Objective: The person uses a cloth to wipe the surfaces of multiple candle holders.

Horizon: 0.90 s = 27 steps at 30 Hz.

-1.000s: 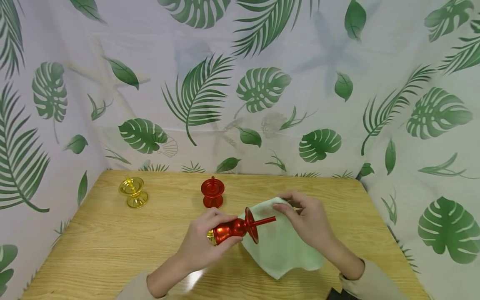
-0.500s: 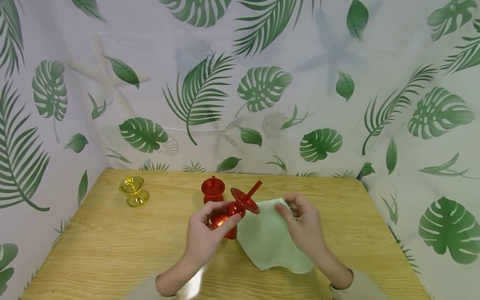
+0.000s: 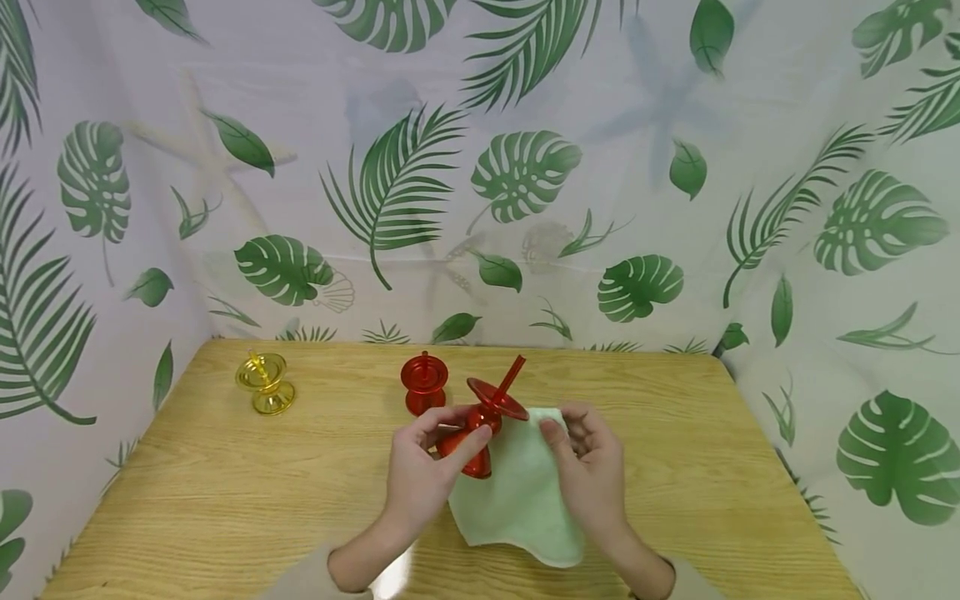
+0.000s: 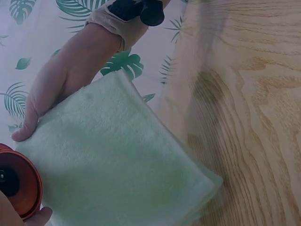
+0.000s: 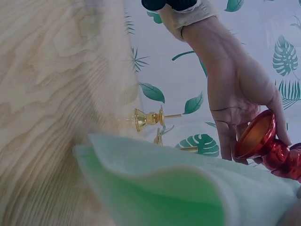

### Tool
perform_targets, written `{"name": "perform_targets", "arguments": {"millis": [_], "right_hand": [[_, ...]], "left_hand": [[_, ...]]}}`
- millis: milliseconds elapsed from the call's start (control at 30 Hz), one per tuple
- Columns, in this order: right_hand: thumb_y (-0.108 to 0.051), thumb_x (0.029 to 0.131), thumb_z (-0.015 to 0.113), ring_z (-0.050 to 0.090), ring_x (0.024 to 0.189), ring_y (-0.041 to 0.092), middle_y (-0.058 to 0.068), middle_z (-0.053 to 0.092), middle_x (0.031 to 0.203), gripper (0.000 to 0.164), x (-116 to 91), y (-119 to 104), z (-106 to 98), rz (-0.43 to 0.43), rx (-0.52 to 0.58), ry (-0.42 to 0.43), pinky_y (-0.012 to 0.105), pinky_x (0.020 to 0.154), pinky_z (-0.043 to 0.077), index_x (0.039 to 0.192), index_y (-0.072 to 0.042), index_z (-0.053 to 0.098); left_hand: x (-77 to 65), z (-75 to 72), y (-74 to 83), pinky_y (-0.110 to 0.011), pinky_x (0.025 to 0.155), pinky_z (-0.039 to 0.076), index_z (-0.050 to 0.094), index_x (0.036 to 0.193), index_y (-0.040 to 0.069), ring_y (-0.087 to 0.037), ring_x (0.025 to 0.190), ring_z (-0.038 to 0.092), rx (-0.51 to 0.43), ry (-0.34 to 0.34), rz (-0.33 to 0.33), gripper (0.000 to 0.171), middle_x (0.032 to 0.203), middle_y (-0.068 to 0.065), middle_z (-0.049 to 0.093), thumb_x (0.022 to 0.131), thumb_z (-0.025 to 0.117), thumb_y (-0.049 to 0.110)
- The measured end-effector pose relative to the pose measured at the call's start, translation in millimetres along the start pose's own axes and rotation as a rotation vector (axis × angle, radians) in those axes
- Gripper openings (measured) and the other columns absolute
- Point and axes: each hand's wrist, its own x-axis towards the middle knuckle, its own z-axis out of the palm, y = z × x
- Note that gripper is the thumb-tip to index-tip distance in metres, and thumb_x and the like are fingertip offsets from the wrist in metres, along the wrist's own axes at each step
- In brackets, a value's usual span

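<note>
My left hand [image 3: 420, 475] grips a shiny red candle holder [image 3: 480, 454] round its waist, tilted, with its spike pointing up to the right. Its hollow underside [image 4: 29, 181] shows at the edge of the left wrist view. My right hand [image 3: 596, 471] pinches the top edge of a pale green cloth [image 3: 517, 500], thumb in front. The cloth hangs down between both hands, its upper part right behind the red holder. In the right wrist view the cloth [image 5: 150, 160] is folded over and my left fingers hold the holder [image 5: 277, 153] just beyond it.
On the wooden table [image 3: 247, 500], a second red candle holder [image 3: 424, 383] stands behind my left hand. A gold candle holder [image 3: 266, 385] stands at the back left. Part of another gold one [image 5: 159, 137] shows above the cloth in the right wrist view. Leaf-printed fabric [image 3: 525, 308] walls the table.
The left hand has turned the red candle holder from lying sideways to spike up, and shifted slightly right. The right hand has moved left, bringing the cloth up to the holder.
</note>
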Motion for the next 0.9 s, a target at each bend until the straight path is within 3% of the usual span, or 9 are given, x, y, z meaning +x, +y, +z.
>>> {"name": "perform_targets", "arguments": {"millis": [267,467,633,900], "right_hand": [[0.006,0.098,0.066,0.068,0.068,0.002,-0.017,0.075,0.088,0.009,-0.7,-4.5,-2.5,0.051,0.050,0.000,0.016,0.060,0.055,0.106,0.011,0.064],[0.007,0.098,0.065,0.070,0.068,0.002,-0.015,0.076,0.087,0.009,-1.8,-7.1,-4.3,0.036,0.086,-0.010,0.017,0.059,0.056,0.105,0.013,0.063],[0.007,0.099,0.064,0.071,0.070,0.000,-0.018,0.076,0.092,0.009,-4.8,-9.3,-7.3,0.001,0.076,-0.101,0.018,0.057,0.056,0.106,0.012,0.062],[0.004,0.091,0.077,0.075,0.096,0.003,-0.018,0.075,0.107,0.030,-11.1,-12.7,-12.7,0.056,0.061,-0.264,0.022,0.077,0.063,0.116,0.008,0.063]], "left_hand": [[-0.4,-3.6,2.5,-0.022,0.081,0.060,0.078,0.115,0.007,-0.013,0.093,0.073,0.024,-0.082,-0.060,0.030,0.110,-0.015,0.080,0.086,0.086,0.012],[4.3,-8.1,2.1,-0.023,0.091,0.061,0.064,0.139,0.008,-0.011,0.095,0.075,0.016,-0.197,-0.046,0.060,0.113,-0.018,0.077,0.084,0.088,0.010],[8.5,-12.8,2.1,-0.028,0.082,0.064,0.062,0.140,0.008,-0.014,0.091,0.075,0.012,-0.273,-0.077,0.062,0.118,-0.021,0.074,0.084,0.089,0.011],[10.8,-16.2,0.9,-0.028,0.077,0.064,0.061,0.139,0.006,-0.019,0.089,0.074,0.047,-0.291,-0.093,0.060,0.120,-0.023,0.073,0.087,0.088,0.016]]}}
